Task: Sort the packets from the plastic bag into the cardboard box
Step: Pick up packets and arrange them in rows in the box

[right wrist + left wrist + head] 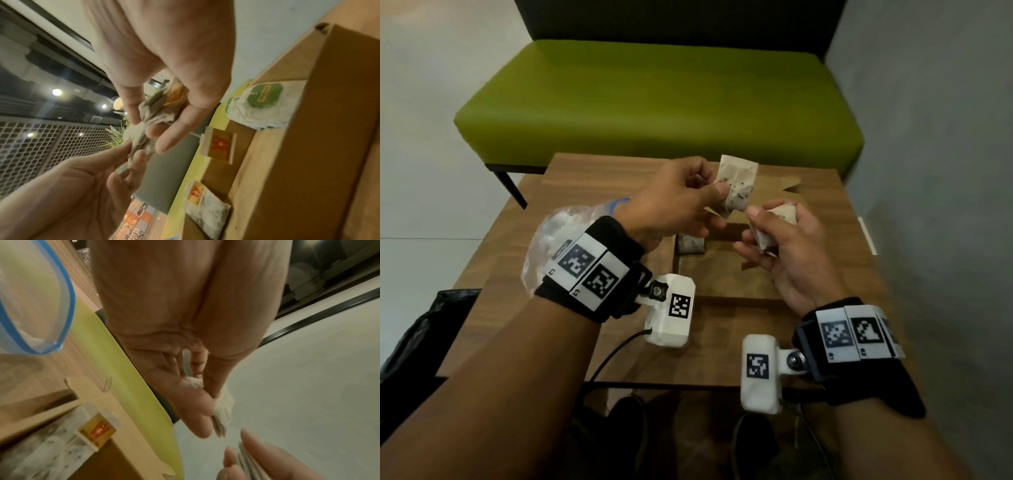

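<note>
My left hand (714, 186) pinches a pale tea-bag packet (738, 185) between thumb and fingers, raised over the far side of the open cardboard box (726, 294). Close beside it, my right hand (756, 229) grips a small bunch of packets (779, 216) above the box. One packet (690, 244) lies in the box's far left corner. The right wrist view shows three tagged packets in the box: a green-tagged one (265, 104), a red-and-yellow-tagged one (220, 146) and a third (207, 211). The clear plastic bag (551, 240) with a blue zip lies at the table's left, partly hidden by my left wrist.
The box sits on a small wooden table (585, 185). A green bench (654, 102) stands just behind it and a grey wall (945, 171) runs along the right. A black bag (421, 329) hangs at the table's near left. Cables trail from both wrist cameras.
</note>
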`<state>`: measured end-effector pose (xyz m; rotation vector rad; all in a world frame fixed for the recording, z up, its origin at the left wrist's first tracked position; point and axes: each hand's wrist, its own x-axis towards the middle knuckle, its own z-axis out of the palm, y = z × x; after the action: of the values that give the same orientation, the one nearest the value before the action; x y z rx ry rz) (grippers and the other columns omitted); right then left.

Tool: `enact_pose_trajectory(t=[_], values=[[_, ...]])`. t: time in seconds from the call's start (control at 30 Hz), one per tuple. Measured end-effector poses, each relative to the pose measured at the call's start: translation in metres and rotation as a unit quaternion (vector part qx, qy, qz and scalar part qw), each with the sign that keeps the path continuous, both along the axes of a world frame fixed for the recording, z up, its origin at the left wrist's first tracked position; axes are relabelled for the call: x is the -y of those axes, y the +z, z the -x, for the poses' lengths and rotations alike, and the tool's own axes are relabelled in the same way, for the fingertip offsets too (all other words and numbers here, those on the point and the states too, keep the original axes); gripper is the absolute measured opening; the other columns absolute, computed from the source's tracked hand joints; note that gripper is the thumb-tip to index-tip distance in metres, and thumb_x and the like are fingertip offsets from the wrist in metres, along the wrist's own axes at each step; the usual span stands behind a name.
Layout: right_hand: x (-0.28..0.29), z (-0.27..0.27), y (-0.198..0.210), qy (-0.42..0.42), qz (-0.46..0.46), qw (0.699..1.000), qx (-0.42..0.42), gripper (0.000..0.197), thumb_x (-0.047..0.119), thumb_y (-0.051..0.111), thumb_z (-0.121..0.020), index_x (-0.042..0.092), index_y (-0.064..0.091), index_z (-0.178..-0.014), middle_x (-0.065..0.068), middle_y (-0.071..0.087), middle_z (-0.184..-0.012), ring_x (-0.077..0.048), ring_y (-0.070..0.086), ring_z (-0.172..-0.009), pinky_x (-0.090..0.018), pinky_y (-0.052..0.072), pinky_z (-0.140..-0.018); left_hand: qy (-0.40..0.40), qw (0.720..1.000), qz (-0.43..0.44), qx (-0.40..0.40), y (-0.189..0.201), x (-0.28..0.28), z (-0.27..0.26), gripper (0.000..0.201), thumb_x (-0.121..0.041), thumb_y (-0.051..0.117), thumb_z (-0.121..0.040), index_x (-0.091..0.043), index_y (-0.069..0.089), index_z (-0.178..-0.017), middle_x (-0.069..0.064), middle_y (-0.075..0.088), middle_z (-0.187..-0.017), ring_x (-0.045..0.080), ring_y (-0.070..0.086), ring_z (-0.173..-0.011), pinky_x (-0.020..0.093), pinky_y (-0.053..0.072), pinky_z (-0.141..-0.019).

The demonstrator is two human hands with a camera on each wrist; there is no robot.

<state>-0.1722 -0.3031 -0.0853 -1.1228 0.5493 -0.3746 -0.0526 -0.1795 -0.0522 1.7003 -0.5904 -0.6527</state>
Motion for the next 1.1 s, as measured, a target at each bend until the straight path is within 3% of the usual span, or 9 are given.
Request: enact_pose_trajectory(t=[0.2,0.3,0.47,0.6,0.73,0.83,0.93,1.0,1.1], values=[[0.002,0.001,-0.001,-0.059,-0.054,0.997,-0.016,0.010,0.017,0.064,-0.097,0.015,0.060,-0.088,0.003,0.059,-0.065,-0.006,0.057,-0.055,-0.027,0.058,-0.058,0.009,0.999,0.030,-0.043,-0.009,0.003,0.004,0.013,-0.012,0.068,-0.091,-0.011,0.055,-0.088,0.006,0.069,-0.079,0.018,0.071,-0.068,0.024,0.056,-0.054],[0.000,0.001,-0.002,-0.061,-0.037,0.997,-0.024,0.017,0.006,0.060,-0.093,0.016,0.054,-0.080,0.003,0.056,-0.063,-0.006,0.054,-0.049,-0.023,0.050,-0.047,0.008,0.999,0.036,-0.015,-0.010,0.003,0.006,0.016,-0.011,0.072,-0.087,-0.009,0.056,-0.086,0.002,0.069,-0.070,0.017,0.071,-0.066,0.026,0.059,-0.057],[-0.005,0.001,-0.002,-0.018,0.024,0.999,-0.023,0.018,0.005,0.063,-0.093,0.021,0.059,-0.100,-0.008,0.066,-0.096,-0.006,0.051,-0.052,-0.021,0.039,-0.040,0.006,0.997,0.067,-0.037,-0.010,0.003,0.009,0.011,-0.009,0.066,-0.092,-0.006,0.056,-0.087,0.008,0.069,-0.077,0.015,0.070,-0.064,0.026,0.060,-0.061],[-0.009,0.000,-0.001,0.005,0.026,1.000,0.002,0.010,0.024,0.064,-0.096,0.020,0.066,-0.105,-0.004,0.069,-0.099,-0.003,0.048,-0.047,-0.020,0.035,-0.037,0.020,0.997,0.073,-0.016,-0.010,0.001,0.007,0.007,-0.008,0.062,-0.095,-0.004,0.059,-0.090,0.010,0.072,-0.083,0.015,0.071,-0.069,0.031,0.061,-0.068],[-0.014,-0.003,-0.002,-0.032,0.079,0.996,-0.016,0.036,0.039,0.075,-0.085,0.013,0.064,-0.106,-0.009,0.073,-0.095,-0.007,0.045,-0.045,-0.021,0.035,-0.038,0.033,0.995,0.028,0.091,-0.014,0.000,0.006,0.011,-0.013,0.066,-0.093,-0.006,0.064,-0.084,0.014,0.071,-0.085,0.018,0.070,-0.070,0.039,0.062,-0.070],[-0.018,-0.004,0.002,-0.037,0.048,0.998,0.005,0.057,0.047,0.076,-0.074,0.012,0.056,-0.114,-0.004,0.072,-0.086,-0.008,0.044,-0.043,-0.021,0.034,-0.036,0.051,0.985,-0.002,0.163,-0.018,0.003,0.008,0.014,-0.018,0.071,-0.090,-0.017,0.065,-0.077,0.004,0.071,-0.084,0.019,0.071,-0.074,0.044,0.061,-0.073],[-0.022,-0.005,0.003,-0.037,0.068,0.997,-0.005,0.055,0.036,0.079,-0.080,0.017,0.051,-0.122,0.000,0.068,-0.083,-0.008,0.049,-0.047,-0.021,0.037,-0.037,0.058,0.977,-0.016,0.207,-0.020,0.005,0.010,0.013,-0.020,0.073,-0.088,-0.019,0.065,-0.078,-0.003,0.070,-0.085,0.013,0.070,-0.073,0.035,0.061,-0.067],[-0.023,-0.006,-0.001,-0.052,0.085,0.995,-0.018,0.045,0.021,0.077,-0.087,0.017,0.051,-0.123,-0.004,0.067,-0.085,-0.006,0.051,-0.047,-0.021,0.038,-0.037,0.055,0.972,-0.027,0.229,-0.022,0.007,0.012,0.010,-0.020,0.071,-0.088,-0.018,0.066,-0.081,-0.004,0.069,-0.086,0.012,0.070,-0.076,0.039,0.061,-0.068],[-0.019,-0.007,-0.005,-0.079,0.095,0.992,-0.027,0.031,0.011,0.070,-0.092,0.013,0.057,-0.119,-0.005,0.066,-0.084,-0.006,0.048,-0.045,-0.021,0.037,-0.037,0.075,0.979,-0.029,0.186,-0.026,0.006,0.006,0.012,-0.019,0.066,-0.093,-0.018,0.061,-0.082,0.001,0.071,-0.085,0.014,0.072,-0.074,0.038,0.060,-0.068]])
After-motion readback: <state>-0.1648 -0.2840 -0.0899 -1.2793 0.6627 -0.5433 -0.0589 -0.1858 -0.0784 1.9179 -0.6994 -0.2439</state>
